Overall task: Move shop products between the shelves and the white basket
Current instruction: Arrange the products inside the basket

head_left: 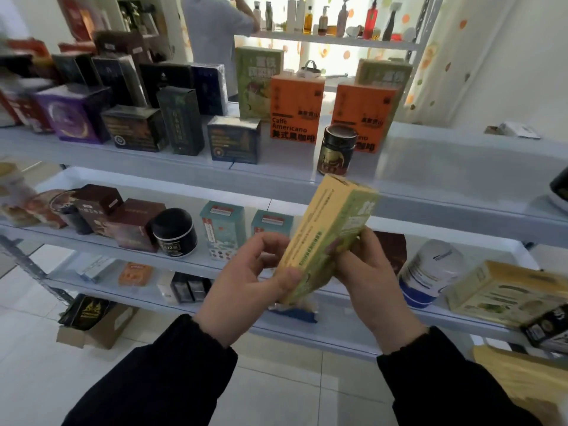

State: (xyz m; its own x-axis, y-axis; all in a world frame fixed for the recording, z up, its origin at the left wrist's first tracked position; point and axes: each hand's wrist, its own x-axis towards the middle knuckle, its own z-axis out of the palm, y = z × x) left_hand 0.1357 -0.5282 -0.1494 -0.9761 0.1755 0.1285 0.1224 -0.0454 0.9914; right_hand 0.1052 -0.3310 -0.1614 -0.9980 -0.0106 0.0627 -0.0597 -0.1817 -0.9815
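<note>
Both hands on it: the tall yellow-and-green cardboard box (pixel 325 232) is held mid-frame in front of the pale grey metal shelves (pixel 430 167), its top leaning toward one o'clock. The left hand (pixel 242 281) pinches the lower edge, thumb pressed on. The right hand (pixel 368 278) curls its fingers round the other side. A dark round jar (pixel 336 149) stands on the shelf at twelve o'clock.

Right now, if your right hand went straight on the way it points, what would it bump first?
Probably the dark jar on the upper shelf; the yellow-green box my right hand grips tips toward it. Depth is unclear.
</note>
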